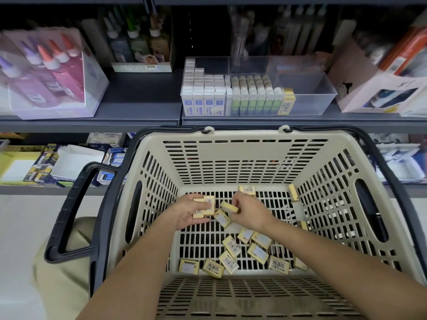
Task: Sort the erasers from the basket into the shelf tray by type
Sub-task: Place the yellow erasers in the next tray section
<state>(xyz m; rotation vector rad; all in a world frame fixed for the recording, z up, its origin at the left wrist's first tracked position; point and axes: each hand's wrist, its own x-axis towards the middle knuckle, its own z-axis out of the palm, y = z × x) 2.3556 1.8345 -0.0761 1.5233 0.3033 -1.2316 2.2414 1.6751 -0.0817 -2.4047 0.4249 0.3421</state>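
Note:
Both my hands are down inside the beige slotted basket (231, 158). My left hand (188, 212) holds a small stack of yellow boxed erasers (206, 207) against its palm. My right hand (249, 211) pinches one yellow eraser (229, 207) just right of that stack. Several more yellow erasers (257, 252) lie scattered on the basket floor, with one (247, 189) at the far wall. On the shelf above, the clear tray (318, 95) holds rows of blue-and-white erasers (203, 98), green ones (256, 100) and a short yellow row (287, 100).
The basket's dark handle (76, 211) hangs down on the left. Glue bottles in a clear box (46, 72) stand on the shelf to the left, a pink carton (374, 88) to the right of the tray. A lower shelf (57, 162) carries boxed stationery.

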